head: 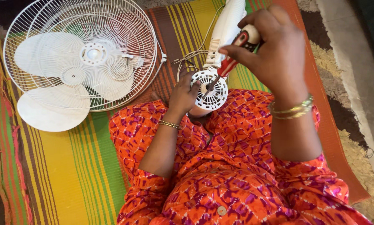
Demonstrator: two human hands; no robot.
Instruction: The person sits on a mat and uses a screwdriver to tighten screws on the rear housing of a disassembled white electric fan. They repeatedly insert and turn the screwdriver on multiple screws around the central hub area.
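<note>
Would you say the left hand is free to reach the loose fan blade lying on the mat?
Probably yes: the left hand only rests against the motor housing, and open striped mat separates it from the fan blade.
</note>
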